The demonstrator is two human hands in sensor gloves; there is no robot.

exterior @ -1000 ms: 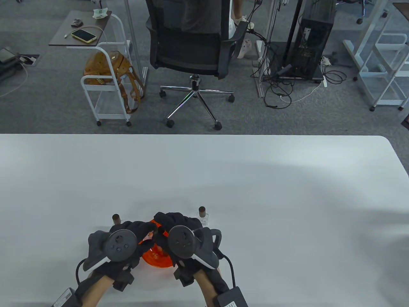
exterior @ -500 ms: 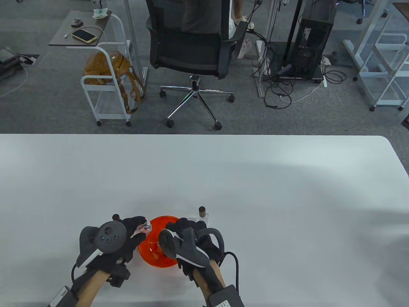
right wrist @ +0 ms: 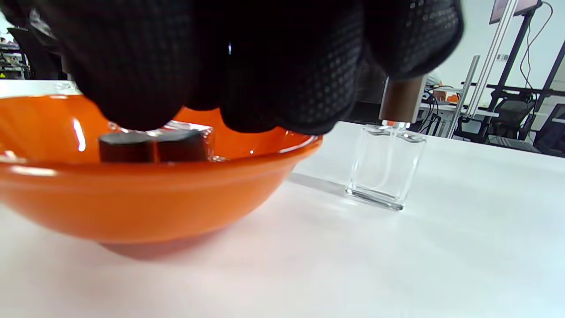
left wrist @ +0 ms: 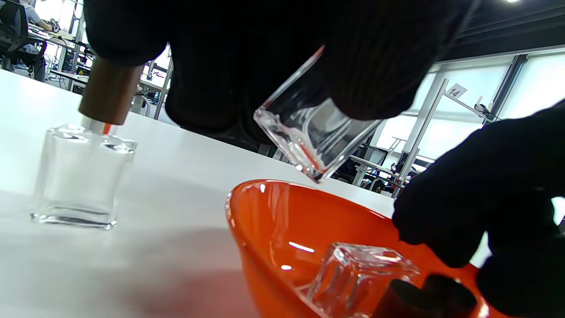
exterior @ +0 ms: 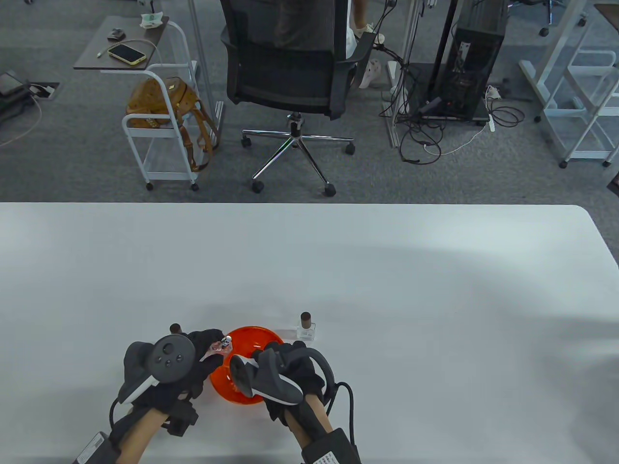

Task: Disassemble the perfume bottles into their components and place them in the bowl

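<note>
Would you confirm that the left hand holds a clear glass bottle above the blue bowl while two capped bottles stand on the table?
Not quite: the bowl is orange, not blue, as the table view and both wrist views show. The rest stands: the left hand holds a clear glass bottle above it, and two capped bottles stand on the table.

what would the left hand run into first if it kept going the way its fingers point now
Most likely the orange bowl. The left hand holds an uncapped glass bottle tilted just above the bowl's near rim, fingers pointing toward it. The right hand sits over the bowl's far side; depth is unclear.
</note>
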